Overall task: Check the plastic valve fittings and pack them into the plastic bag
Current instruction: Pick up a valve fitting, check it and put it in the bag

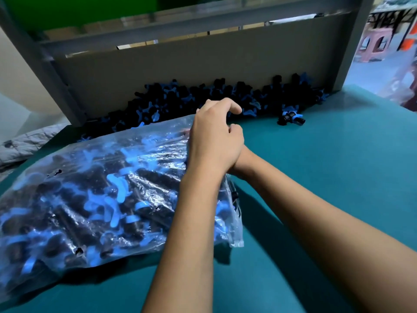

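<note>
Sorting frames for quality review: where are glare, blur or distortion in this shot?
Head view: glare streaks the plastic bag; the loose fittings at the back are soft and dark; wide-angle bending at the edges; the left hand hides most of the right hand.

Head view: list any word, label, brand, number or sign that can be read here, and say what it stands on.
None can be read.
Plastic bag: no print shows on the film.
Grey back panel: bare.
Background at the upper right: too blurred to tell whether any lettering is there.
</note>
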A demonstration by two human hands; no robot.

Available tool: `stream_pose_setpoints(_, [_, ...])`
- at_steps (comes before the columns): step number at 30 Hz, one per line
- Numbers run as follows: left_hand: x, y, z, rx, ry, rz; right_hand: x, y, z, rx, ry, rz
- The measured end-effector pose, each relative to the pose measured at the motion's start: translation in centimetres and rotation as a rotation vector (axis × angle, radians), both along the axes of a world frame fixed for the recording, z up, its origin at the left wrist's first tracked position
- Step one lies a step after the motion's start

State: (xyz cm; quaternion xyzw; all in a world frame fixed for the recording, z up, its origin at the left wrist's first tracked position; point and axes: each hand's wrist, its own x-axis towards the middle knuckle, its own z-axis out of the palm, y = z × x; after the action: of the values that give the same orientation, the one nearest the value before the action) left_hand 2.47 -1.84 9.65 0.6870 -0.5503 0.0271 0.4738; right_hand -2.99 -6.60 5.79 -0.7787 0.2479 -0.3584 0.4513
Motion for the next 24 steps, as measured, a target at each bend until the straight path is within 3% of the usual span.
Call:
stream_pose_setpoints(3, [-0.2, -0.7, -0.9, 0.009, -0.010, -0.080, -2.2, -2.6, 0.1, -0.033, 0.010, -0.089])
stream_pose_setpoints(6, [-1.0, -1.2, -2.5, 0.113, -0.027, -0.155, -4.2, -6.1, -1.5, -0.184, 0.183, -0.364])
stream_pose_setpoints(10, [-1.1, -1.7, -4.2, 0.246, -0.075, -0.159, -7.5, -12.1, -4.0, -0.353, 0.564, -0.634])
stream_pose_setpoints(14, [-0.5, -1.7, -4.6, 0.268, -0.039, -0.103, -10.3, -16.5, -4.6, -0.308, 0.694, -0.716])
stream_pose_setpoints(17, [-0.5, -1.7, -4.5, 0.272, -0.031, -0.080, -11.3, -18.2, -4.4, -0.276, 0.873, -0.637])
stream_pose_setpoints(19, [-0.5, -1.6, -4.5, 0.276, -0.028, -0.079, -11.2, -18.5, -4.1, -0.258, 0.887, -0.577])
stream_pose_setpoints(24, [-0.4, -1.6, -4.5, 0.279, -0.016, -0.072, -10.9, -17.6, -4.2, -0.303, 0.697, -0.643])
